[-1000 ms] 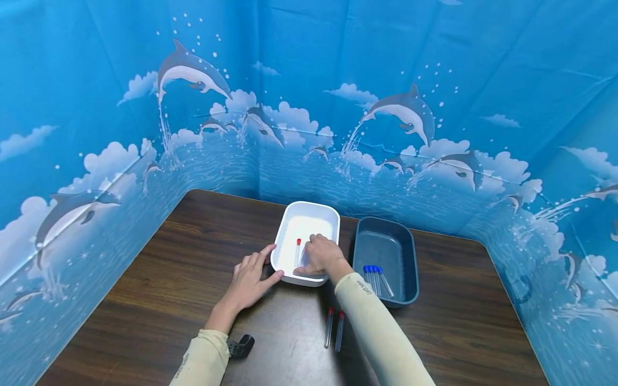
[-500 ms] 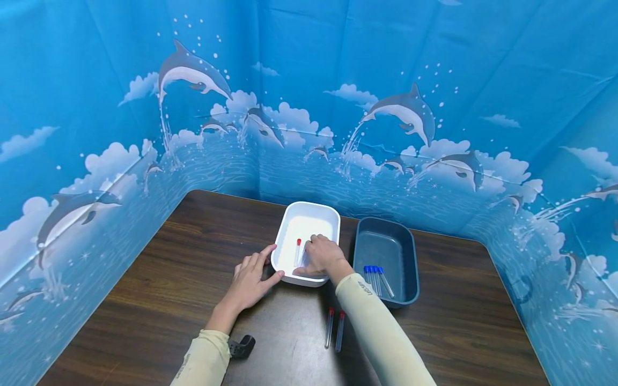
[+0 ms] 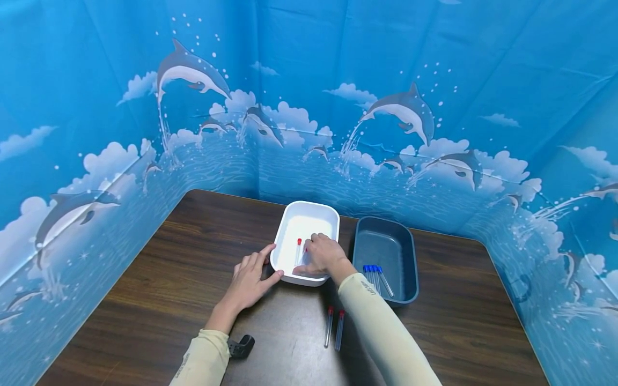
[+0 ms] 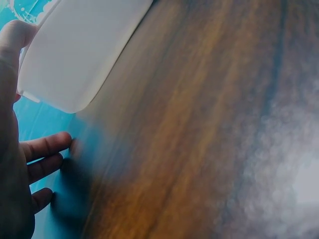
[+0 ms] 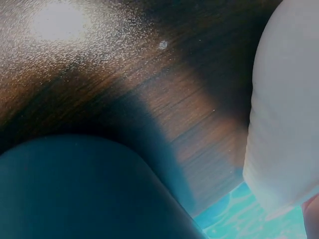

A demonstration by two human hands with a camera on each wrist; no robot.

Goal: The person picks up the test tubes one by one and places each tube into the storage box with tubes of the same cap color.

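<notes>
Inside the white tray (image 3: 311,217), a red-capped test tube (image 3: 298,253) lies lengthwise. Beside it my right hand (image 3: 322,256) reaches in, curled over a second red-capped tube (image 3: 304,253) that it mostly hides. At the tray's near left corner my left hand (image 3: 248,281) rests its thumb and forefinger against the rim. In the left wrist view, the thumb (image 4: 17,37) lies at the rim of the tray (image 4: 84,50), while the other fingers extend below. The right wrist view shows mainly the outer walls of both trays, with only a sliver of the hand (image 5: 312,216).
A dark blue-grey tray (image 3: 384,228) stands right of the white one, with several blue-capped tubes (image 3: 375,280) inside. Two red-capped tubes (image 3: 329,327) lie on the brown table (image 3: 193,257) beside my right forearm. A dolphin-printed curtain (image 3: 299,80) borders the table's back and sides.
My right hand stays nearly in place in the white tray, and a bit of red now shows beside its fingers. The left hand and the trays have not visibly moved.
</notes>
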